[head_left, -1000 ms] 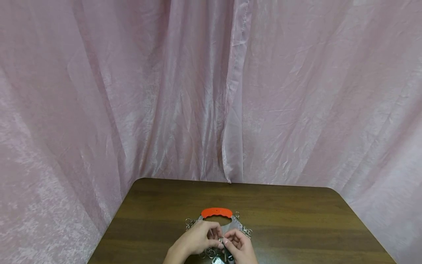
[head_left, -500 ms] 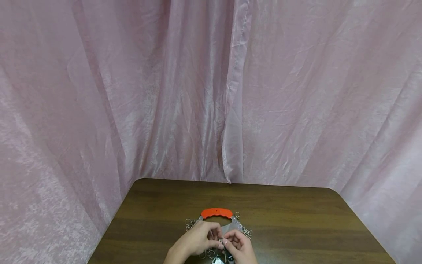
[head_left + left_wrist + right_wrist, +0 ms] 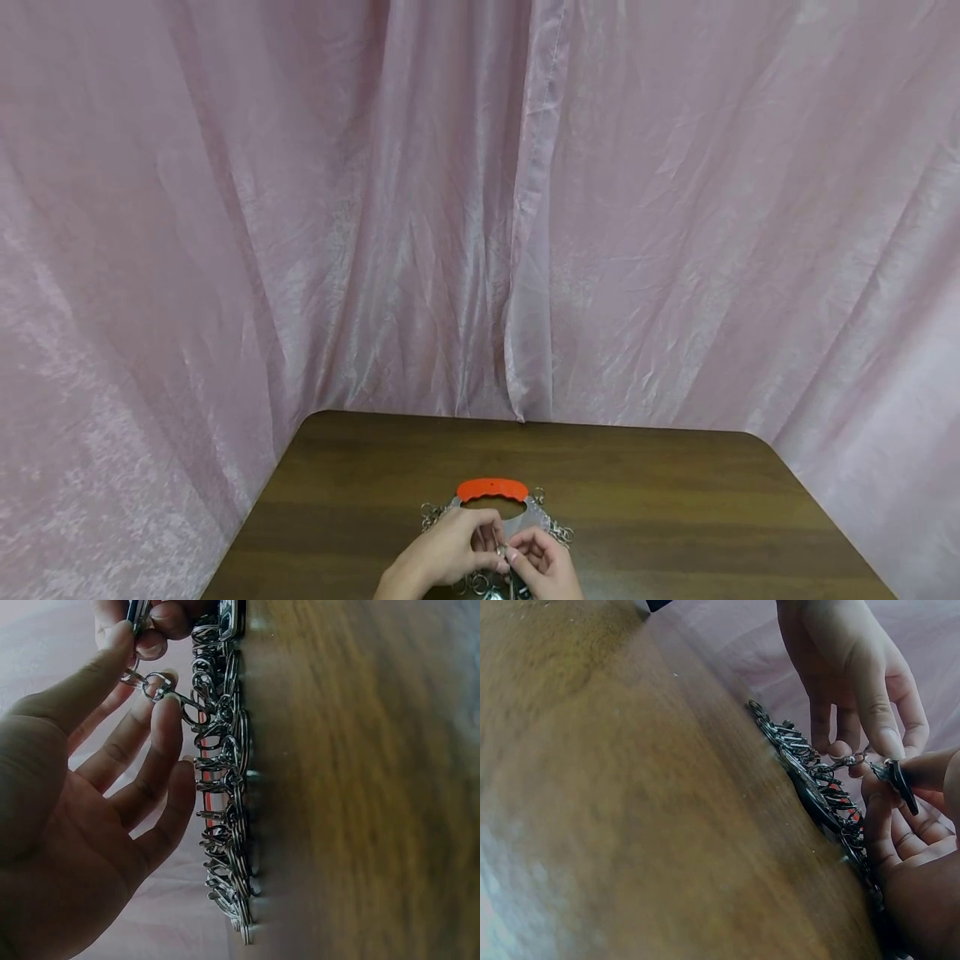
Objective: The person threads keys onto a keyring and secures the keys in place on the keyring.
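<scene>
A key carrier with an orange handle (image 3: 492, 489) and a grey metal plate (image 3: 517, 524) lies on the table, hung with several metal rings and swivel clasps (image 3: 225, 761). My left hand (image 3: 448, 546) pinches a small metal ring (image 3: 133, 675) that links to one of these clasps (image 3: 847, 760). Opposite it, my right hand (image 3: 546, 565) pinches a small black and silver piece (image 3: 897, 784), like a key with a black head, thumb against index finger. Both sets of fingertips meet just over the carrier's near part and hide some of it.
The brown wooden table (image 3: 675, 500) extends to both sides and behind the carrier, with rounded far corners. Pink curtains (image 3: 420, 250) hang along its back edge. Loose clasps (image 3: 561, 533) fan out on the carrier's right side.
The head view has tilted slightly, so table and carrier sit a little lower. Both hands keep their pinch at nearly the same place, with only slight fingertip shifts.
</scene>
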Action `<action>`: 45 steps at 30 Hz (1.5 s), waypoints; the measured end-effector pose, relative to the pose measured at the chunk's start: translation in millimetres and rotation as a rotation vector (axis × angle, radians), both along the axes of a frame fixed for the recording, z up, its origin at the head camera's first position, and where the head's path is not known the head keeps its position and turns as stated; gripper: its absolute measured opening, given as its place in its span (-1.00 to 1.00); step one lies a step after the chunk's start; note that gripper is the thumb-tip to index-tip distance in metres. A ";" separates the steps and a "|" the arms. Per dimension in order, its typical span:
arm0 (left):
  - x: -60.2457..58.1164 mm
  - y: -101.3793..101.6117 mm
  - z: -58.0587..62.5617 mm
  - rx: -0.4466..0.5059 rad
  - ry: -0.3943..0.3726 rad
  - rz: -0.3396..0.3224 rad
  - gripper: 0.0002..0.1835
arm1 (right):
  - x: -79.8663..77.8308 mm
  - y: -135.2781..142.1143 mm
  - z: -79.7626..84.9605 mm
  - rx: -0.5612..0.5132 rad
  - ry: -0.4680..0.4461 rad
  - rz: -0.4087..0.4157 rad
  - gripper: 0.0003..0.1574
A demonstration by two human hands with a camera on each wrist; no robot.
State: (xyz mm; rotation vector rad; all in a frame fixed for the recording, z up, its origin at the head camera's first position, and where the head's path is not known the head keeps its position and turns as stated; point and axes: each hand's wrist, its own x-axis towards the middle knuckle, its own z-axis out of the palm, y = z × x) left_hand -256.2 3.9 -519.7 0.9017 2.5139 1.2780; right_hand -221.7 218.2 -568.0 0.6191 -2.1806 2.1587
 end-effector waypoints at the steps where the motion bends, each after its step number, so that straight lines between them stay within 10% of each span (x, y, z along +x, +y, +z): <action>1: 0.3 -0.3 -0.3 0.007 -0.009 -0.005 -0.76 | 0.5 -0.2 -0.3 -0.001 0.013 -0.004 -0.78; 45: 3.2 -1.8 -1.0 -0.016 0.061 0.012 -0.75 | 2.0 -2.6 -0.3 0.003 0.047 -0.001 -0.82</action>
